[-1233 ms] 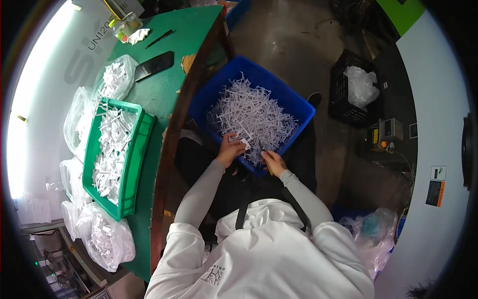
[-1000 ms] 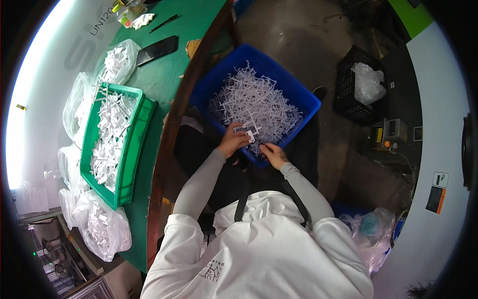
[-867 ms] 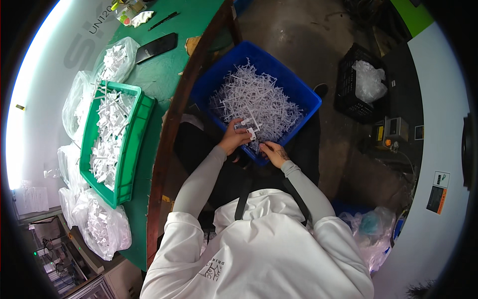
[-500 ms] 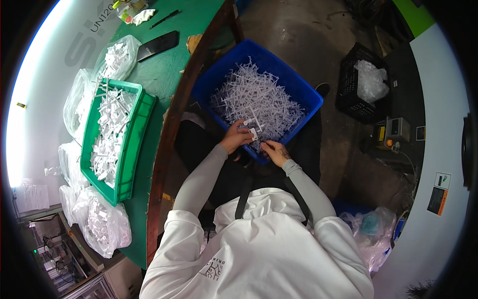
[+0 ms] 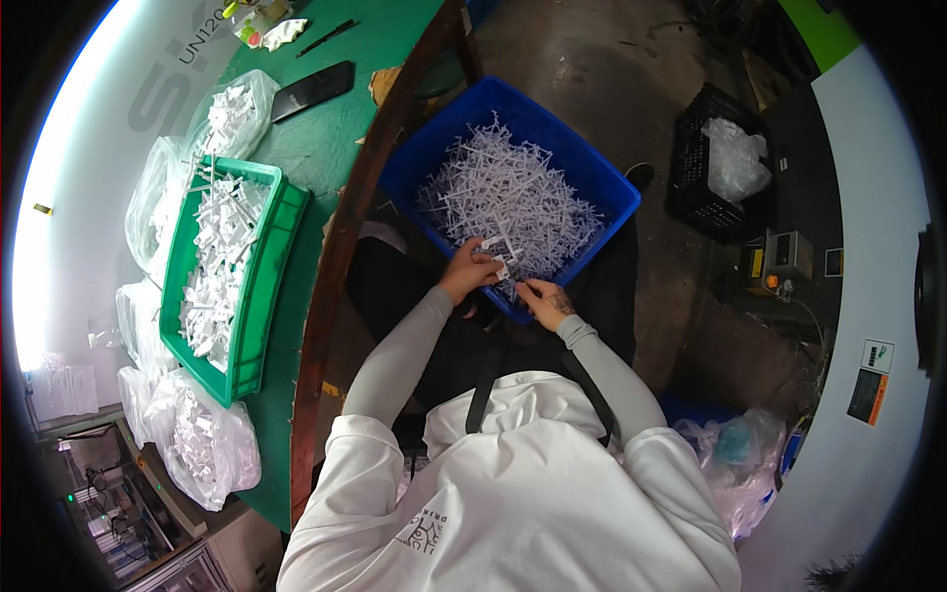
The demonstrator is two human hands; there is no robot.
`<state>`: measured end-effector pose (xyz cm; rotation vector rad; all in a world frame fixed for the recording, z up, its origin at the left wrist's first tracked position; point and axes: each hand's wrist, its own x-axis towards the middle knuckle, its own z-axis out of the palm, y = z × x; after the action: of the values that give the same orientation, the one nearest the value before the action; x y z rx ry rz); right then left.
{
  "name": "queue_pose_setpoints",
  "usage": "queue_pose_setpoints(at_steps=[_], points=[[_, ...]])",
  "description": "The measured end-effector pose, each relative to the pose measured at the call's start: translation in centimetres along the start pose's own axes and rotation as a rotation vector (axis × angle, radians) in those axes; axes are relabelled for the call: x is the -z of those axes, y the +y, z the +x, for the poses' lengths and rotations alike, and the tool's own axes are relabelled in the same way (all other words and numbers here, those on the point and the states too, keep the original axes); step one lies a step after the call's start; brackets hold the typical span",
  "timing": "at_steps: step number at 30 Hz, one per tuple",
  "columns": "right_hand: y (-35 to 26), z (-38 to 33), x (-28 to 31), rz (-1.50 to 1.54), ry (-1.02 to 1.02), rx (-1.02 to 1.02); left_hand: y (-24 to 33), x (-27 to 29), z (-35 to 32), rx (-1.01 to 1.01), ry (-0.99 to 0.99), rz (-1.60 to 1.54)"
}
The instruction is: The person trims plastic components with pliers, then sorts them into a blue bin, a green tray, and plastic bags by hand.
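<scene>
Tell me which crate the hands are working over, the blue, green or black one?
The blue crate; both hands are at its near edge. The others stand apart.

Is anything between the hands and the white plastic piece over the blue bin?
Nothing visible. The left hand and right hand both already pinch the white plastic piece between them, just above the near edge of the blue bin.

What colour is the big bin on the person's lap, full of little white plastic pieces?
Blue: the bin shows clearly in the head view.
</scene>
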<state>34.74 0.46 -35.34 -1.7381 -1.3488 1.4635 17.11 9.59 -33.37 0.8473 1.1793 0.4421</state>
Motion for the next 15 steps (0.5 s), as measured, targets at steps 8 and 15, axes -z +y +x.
queue_pose_setpoints(at_steps=[8,15], points=[[-1.7,0.0,-3.0,-0.112,0.224,0.168,-1.6,0.0,1.3,-0.592,0.399,0.675],[-2.5,-0.1,-2.5,0.281,0.080,-0.058,-1.9,0.7,1.5,-0.490,0.264,0.427]])
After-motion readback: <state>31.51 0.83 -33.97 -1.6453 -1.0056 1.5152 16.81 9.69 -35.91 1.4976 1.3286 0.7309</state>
